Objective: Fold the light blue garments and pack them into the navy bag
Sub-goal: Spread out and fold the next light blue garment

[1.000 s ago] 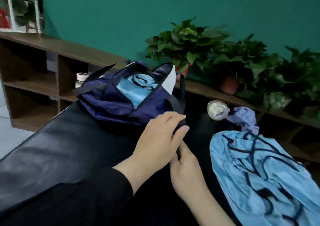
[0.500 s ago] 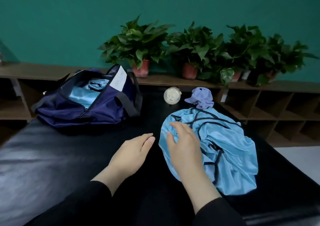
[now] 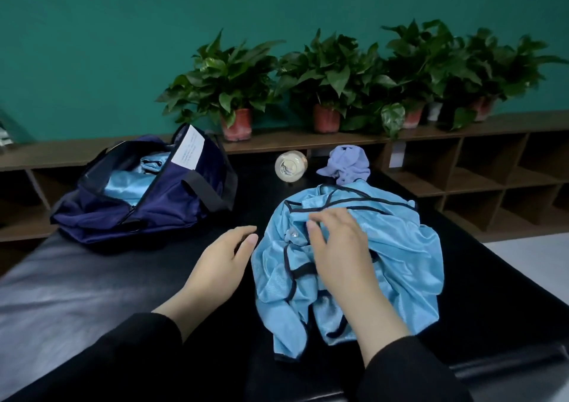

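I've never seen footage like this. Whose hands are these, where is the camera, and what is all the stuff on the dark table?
There is no machine here: a person wears a wide-angle camera on the head, looking forward and down, so you see their own two hands and black sleeves. The single picture is taken from there.

On the black table lies a crumpled light blue garment with dark trim. The right hand rests on top of it, fingers bent into the cloth; whether it has a real grip yet I cannot tell. The left hand is open beside the garment's edge, holding nothing.

Further left sits the navy bag, unzipped, with light blue fabric already inside. Behind the garment are a small clear bottle on its side and a lilac cloth. Potted plants stand on the shelf behind.
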